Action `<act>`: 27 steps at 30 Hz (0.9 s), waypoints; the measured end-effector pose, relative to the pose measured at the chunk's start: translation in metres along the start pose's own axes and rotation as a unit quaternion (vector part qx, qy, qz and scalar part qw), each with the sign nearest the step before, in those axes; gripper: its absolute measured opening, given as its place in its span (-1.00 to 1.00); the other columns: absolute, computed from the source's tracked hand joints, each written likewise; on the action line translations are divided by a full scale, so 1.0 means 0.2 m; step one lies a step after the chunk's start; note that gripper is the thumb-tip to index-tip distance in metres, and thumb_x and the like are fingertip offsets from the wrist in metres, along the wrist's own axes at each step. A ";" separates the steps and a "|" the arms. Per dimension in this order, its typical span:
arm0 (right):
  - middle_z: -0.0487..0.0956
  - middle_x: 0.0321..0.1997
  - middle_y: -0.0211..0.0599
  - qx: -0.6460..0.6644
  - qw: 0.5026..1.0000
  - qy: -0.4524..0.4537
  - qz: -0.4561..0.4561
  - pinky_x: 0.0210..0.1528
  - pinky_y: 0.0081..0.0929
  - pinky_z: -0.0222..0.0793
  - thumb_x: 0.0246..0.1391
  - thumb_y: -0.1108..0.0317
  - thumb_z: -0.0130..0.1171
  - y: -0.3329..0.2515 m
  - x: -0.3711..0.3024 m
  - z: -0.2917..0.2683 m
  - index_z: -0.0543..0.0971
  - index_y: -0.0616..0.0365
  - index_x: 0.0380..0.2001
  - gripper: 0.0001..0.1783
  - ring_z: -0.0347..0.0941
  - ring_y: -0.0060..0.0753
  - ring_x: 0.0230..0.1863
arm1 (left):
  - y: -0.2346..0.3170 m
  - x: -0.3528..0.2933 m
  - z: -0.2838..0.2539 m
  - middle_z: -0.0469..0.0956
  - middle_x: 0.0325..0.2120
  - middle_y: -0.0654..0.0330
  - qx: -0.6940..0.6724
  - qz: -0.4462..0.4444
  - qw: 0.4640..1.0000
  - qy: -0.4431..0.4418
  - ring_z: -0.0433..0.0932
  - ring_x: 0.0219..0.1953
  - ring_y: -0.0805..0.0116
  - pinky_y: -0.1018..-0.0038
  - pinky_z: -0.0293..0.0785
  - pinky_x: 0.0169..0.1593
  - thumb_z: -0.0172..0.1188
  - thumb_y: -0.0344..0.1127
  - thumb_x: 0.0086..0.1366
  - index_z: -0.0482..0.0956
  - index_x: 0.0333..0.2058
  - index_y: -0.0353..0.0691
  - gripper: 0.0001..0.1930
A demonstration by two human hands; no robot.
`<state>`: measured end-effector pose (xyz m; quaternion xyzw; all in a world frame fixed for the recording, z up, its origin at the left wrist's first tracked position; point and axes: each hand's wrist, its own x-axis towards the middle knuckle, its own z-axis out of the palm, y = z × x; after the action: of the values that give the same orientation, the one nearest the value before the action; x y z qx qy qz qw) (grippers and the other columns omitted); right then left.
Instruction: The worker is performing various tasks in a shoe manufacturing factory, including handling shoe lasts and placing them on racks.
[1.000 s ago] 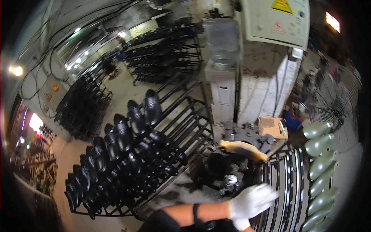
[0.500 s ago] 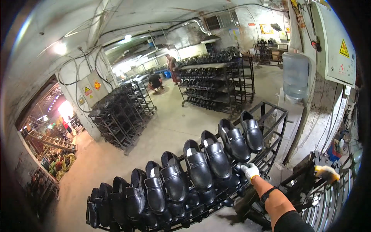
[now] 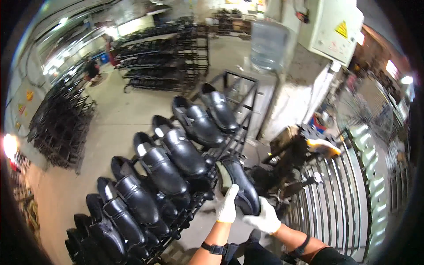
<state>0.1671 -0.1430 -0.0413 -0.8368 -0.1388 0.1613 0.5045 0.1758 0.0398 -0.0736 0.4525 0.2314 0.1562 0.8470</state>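
A black leather shoe [image 3: 245, 185] with a pale sole edge is held up beside the shoe rack, tilted toe-down toward me. My left hand [image 3: 227, 206], in a white glove, grips its side near the sole. The toe end is held by my right hand [image 3: 266, 217], gloved the same way; some of its fingers are hidden behind the shoe. Left of my hands, a slanted row of black shoes [image 3: 183, 150] stands on the black metal rack [image 3: 253, 95], with more shoes on a lower level beneath.
On the right is a machine with metal slats [image 3: 329, 194], a yellow-edged piece [image 3: 324, 147] above it and a fan [image 3: 366, 108] behind. A water bottle [image 3: 268, 44] stands beside a pillar with an electrical box [image 3: 333, 33]. Loaded racks [image 3: 159, 59] and people fill the background.
My view has swung right and closer to the rack's end. My right hand has moved off the rack with a shoe, and my left hand has come into view holding it too.
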 end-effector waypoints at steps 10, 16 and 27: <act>0.34 0.55 0.02 0.187 0.935 0.292 0.076 0.54 -0.32 0.18 0.13 0.27 0.45 0.11 -0.34 -0.81 0.10 0.32 0.60 0.09 0.28 -0.20 0.51 | -0.92 -0.44 0.29 0.60 0.12 0.31 -0.004 -0.364 0.898 -0.246 0.58 0.05 0.48 0.50 0.56 0.16 0.14 -0.26 0.62 0.40 0.44 -0.14 -0.51; 0.45 0.48 0.05 0.170 0.901 0.379 0.121 0.45 -0.30 0.31 0.15 0.20 0.48 0.02 -0.28 -1.16 0.17 0.33 0.57 0.06 0.41 -0.14 0.41 | -0.50 -0.50 0.56 0.65 0.06 0.14 0.176 -0.283 0.875 -0.350 0.61 0.04 0.41 0.46 0.55 0.13 0.38 -0.24 0.44 0.53 0.27 -0.40 -0.47; 0.69 -0.05 0.25 -0.291 0.915 0.199 0.194 0.06 0.12 0.57 0.01 -0.01 0.30 -0.23 0.04 -1.23 0.30 0.18 0.32 -0.14 0.66 0.28 0.03 | -0.52 -0.17 0.83 0.69 -0.14 0.05 0.068 -0.164 0.933 -0.314 0.66 -0.08 0.19 0.27 0.60 0.06 0.19 -0.35 0.28 0.65 -0.01 -0.32 -0.67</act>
<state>0.2724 -0.3155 0.1073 -0.9720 0.0888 0.0389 0.2142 0.2406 -0.1483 -0.0716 0.4908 0.0342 -0.1511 0.8574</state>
